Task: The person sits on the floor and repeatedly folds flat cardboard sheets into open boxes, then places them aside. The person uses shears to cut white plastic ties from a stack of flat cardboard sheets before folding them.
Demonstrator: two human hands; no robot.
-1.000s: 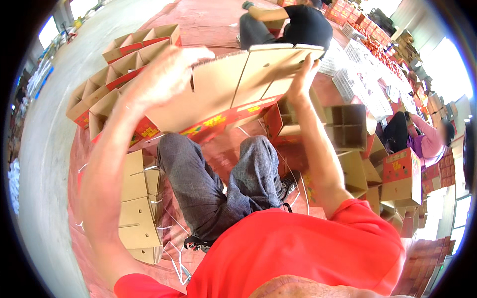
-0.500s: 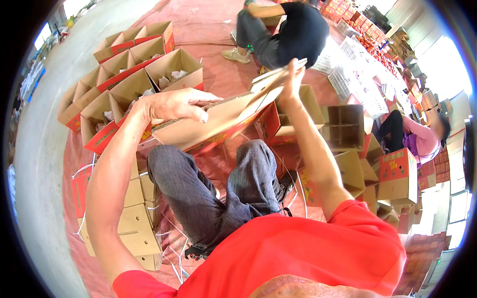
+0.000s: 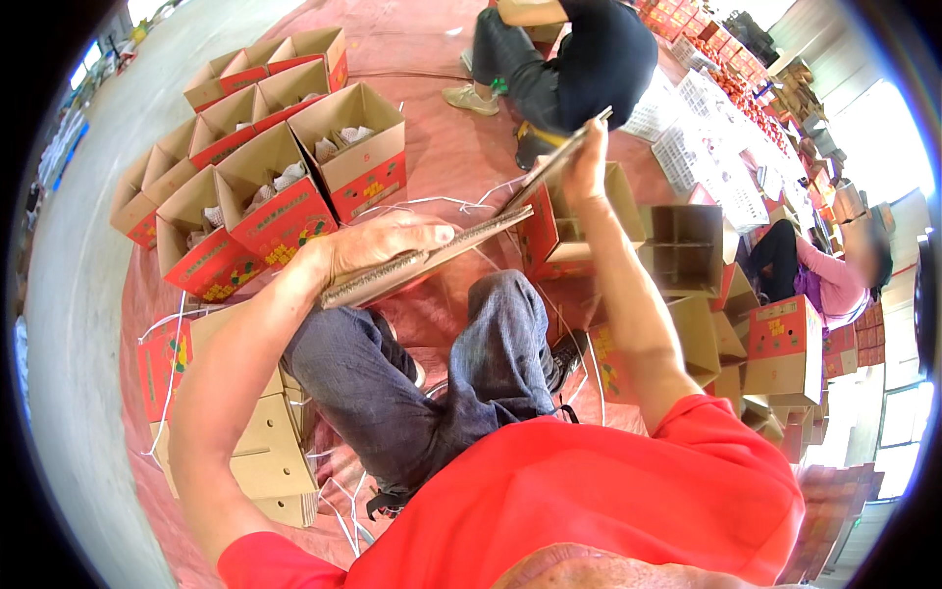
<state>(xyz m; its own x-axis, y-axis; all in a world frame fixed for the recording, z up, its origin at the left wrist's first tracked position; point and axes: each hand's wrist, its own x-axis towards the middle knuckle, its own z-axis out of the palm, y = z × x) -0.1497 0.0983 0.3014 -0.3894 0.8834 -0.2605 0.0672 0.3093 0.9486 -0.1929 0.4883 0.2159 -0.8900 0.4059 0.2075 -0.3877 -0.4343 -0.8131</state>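
Between my two hands is a folded-flat cardboard carton (image 3: 469, 240), seen almost edge-on above my knees. My left hand (image 3: 385, 243) lies along its near left end, fingers closed over the edge. My right hand (image 3: 587, 169) grips the far upper end, fingers wrapped round it. The board bends or parts midway, with one section slanting up to the right hand. Just beyond my right wrist an open carton (image 3: 567, 250) stands on the red floor sheet. Folded flat cartons (image 3: 265, 447) lie stacked beside my left arm.
Open red cartons (image 3: 280, 224), several holding pale wrapped items, stand in rows at far left. A crouching person in black (image 3: 599, 69) works ahead. A person in pink (image 3: 834, 270) sits at right. A divided carton (image 3: 685, 250) and white crates (image 3: 677, 157) are nearby; white straps (image 3: 471, 203) trail on the floor.
The flat carton has tilted from showing its broad side to nearly edge-on. My left hand has moved right and slightly down with it; my right hand stays near the same place.
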